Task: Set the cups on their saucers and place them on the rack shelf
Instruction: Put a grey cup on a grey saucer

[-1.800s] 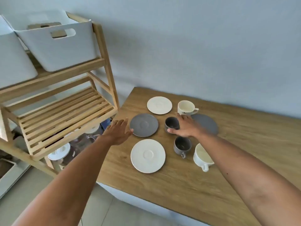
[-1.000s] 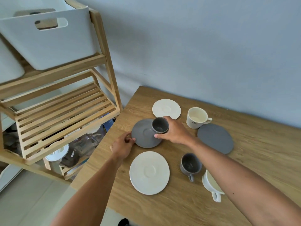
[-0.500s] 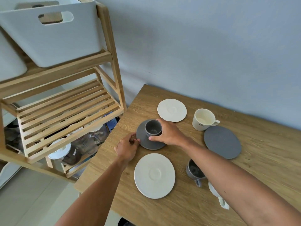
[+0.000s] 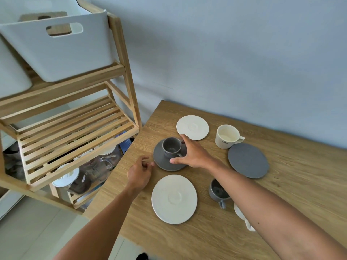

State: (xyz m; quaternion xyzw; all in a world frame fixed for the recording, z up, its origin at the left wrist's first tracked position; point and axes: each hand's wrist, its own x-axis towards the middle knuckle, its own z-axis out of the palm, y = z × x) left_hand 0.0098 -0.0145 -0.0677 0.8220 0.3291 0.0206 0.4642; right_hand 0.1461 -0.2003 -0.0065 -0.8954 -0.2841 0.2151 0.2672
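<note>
A grey cup (image 4: 170,147) stands upright on a grey saucer (image 4: 161,163) near the table's left edge. My right hand (image 4: 193,154) curves around the cup's right side, index finger at the rim and thumb at its base. My left hand (image 4: 139,173) pinches the saucer's left rim with curled fingers. Also on the table are a far white saucer (image 4: 192,127), a white cup (image 4: 226,136), a second grey saucer (image 4: 247,160), a second grey cup (image 4: 217,192) and a near white saucer (image 4: 174,198). Another white cup (image 4: 244,219) is mostly hidden under my right forearm. The slatted rack shelf (image 4: 75,126) to the left is bare.
The wooden rack stands against the table's left edge (image 4: 120,171). A white bin (image 4: 56,47) fills its top shelf. Glass jars (image 4: 90,169) sit on the shelf below the slatted one. A grey wall runs behind the table.
My right hand carried the grey cup left and set it down on the grey saucer. My left hand came in to the saucer's left rim and stays there.
</note>
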